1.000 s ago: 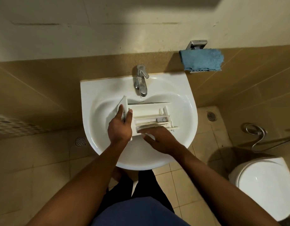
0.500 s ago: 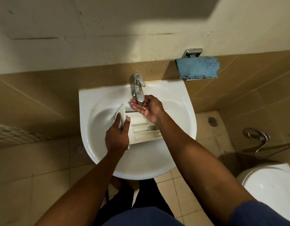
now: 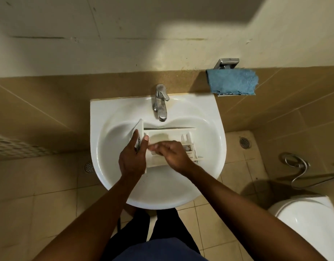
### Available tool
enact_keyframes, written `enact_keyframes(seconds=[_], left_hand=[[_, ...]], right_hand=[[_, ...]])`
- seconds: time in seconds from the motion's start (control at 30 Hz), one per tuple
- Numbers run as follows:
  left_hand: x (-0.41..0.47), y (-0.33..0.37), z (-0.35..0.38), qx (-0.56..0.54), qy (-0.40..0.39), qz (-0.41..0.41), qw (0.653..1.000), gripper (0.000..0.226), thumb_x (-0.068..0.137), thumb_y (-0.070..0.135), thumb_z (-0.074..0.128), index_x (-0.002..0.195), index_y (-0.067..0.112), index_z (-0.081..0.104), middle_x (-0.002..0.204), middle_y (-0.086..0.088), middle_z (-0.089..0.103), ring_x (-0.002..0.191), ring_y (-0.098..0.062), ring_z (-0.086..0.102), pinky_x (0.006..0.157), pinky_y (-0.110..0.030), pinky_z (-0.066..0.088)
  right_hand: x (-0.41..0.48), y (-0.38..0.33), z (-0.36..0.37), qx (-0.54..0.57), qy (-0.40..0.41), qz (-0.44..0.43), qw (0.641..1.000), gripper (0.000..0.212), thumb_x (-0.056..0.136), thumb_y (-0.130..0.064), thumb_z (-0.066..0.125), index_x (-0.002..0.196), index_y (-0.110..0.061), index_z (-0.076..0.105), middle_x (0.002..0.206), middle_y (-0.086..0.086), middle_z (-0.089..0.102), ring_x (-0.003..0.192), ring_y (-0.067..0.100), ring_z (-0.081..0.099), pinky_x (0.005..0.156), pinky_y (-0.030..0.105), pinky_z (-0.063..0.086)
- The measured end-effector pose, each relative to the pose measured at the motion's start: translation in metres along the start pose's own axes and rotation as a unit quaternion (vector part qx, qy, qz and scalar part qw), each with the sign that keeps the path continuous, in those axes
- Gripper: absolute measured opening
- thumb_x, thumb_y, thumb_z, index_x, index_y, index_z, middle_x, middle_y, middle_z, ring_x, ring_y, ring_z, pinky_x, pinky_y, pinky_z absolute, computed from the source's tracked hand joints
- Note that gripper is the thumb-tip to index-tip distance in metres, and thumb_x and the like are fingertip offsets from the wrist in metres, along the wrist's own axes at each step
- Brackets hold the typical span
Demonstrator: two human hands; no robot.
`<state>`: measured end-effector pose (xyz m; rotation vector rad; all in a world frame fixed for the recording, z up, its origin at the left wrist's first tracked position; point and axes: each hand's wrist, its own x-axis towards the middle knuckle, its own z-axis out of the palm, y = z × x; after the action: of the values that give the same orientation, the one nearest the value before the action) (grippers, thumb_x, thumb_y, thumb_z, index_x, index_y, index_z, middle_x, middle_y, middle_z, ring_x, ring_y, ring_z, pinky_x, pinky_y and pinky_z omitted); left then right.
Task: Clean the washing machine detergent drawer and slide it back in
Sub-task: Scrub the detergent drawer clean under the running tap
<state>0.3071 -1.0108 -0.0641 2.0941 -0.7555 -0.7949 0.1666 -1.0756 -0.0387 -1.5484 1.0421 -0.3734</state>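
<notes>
The white detergent drawer (image 3: 168,135) lies across the basin of the white sink (image 3: 109,113), its front panel to the left and its compartments facing up. My left hand (image 3: 133,157) grips the front panel, thumb on one side and fingers on the other. My right hand (image 3: 171,152) lies over the near compartments with its fingers straight and pressed into the tray, slightly blurred. The chrome tap (image 3: 160,102) stands just behind the drawer; no water stream is visible.
A blue cloth (image 3: 233,81) hangs on a metal holder on the wall to the right of the sink. A white toilet (image 3: 309,221) stands at the lower right, with a spray hose (image 3: 296,162) on the wall. Floor drains (image 3: 244,142) lie either side.
My right hand came back from under the tap spout and now rests on the drawer's near compartments. My left hand kept its grip on the front panel.
</notes>
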Motion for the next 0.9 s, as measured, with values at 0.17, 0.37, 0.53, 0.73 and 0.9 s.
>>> enact_keyframes(seconds=[0.17, 0.37, 0.53, 0.73, 0.9], left_hand=[[0.003, -0.004, 0.002, -0.016, 0.004, -0.017, 1.000, 0.077, 0.087, 0.085, 0.041, 0.149, 0.041, 0.048, 0.108, -0.015, 0.075, 0.104, -0.025, 0.071, 0.101, -0.044, 0.054], [-0.001, -0.002, 0.003, -0.025, 0.008, -0.023, 0.999, 0.069, 0.092, 0.076, 0.049, 0.149, 0.037, 0.050, 0.107, -0.018, 0.073, 0.102, -0.027, 0.071, 0.100, -0.041, 0.055], [0.001, -0.003, 0.002, -0.010, 0.003, -0.027, 1.000, 0.071, 0.092, 0.078, 0.047, 0.150, 0.038, 0.048, 0.104, -0.019, 0.074, 0.100, -0.028, 0.071, 0.097, -0.043, 0.056], [0.001, -0.001, 0.002, -0.029, 0.009, -0.030, 0.999, 0.067, 0.093, 0.072, 0.052, 0.149, 0.036, 0.050, 0.101, -0.019, 0.073, 0.096, -0.027, 0.072, 0.093, -0.040, 0.057], [0.002, 0.001, 0.002, 0.011, 0.008, -0.004, 1.000, 0.067, 0.095, 0.073, 0.045, 0.151, 0.036, 0.048, 0.094, -0.014, 0.075, 0.091, -0.024, 0.071, 0.089, -0.037, 0.057]], right_hand=[[-0.020, 0.026, -0.026, -0.222, -0.056, -0.140, 0.963, 0.034, 0.103, -0.016, 0.047, 0.127, -0.008, 0.070, 0.130, 0.009, 0.071, 0.122, 0.020, 0.064, 0.109, 0.032, 0.047], [-0.007, 0.040, -0.054, -0.295, 0.032, -0.041, 0.954, 0.052, 0.097, -0.042, 0.037, 0.092, -0.007, 0.075, 0.085, 0.009, 0.075, 0.082, 0.030, 0.069, 0.076, 0.041, 0.054], [-0.011, 0.025, 0.004, -0.352, -0.022, -0.130, 0.927, 0.046, 0.096, -0.032, 0.040, 0.114, -0.004, 0.072, 0.109, 0.016, 0.075, 0.097, 0.033, 0.070, 0.085, 0.041, 0.056], [-0.002, 0.038, -0.047, -0.402, -0.041, -0.099, 0.909, 0.048, 0.091, -0.032, 0.035, 0.108, -0.011, 0.074, 0.106, 0.013, 0.075, 0.100, 0.036, 0.069, 0.082, 0.043, 0.056], [0.006, 0.022, -0.021, -0.433, -0.031, -0.067, 0.898, 0.044, 0.089, -0.033, 0.036, 0.092, -0.004, 0.069, 0.094, 0.021, 0.072, 0.088, 0.042, 0.068, 0.072, 0.040, 0.050]])
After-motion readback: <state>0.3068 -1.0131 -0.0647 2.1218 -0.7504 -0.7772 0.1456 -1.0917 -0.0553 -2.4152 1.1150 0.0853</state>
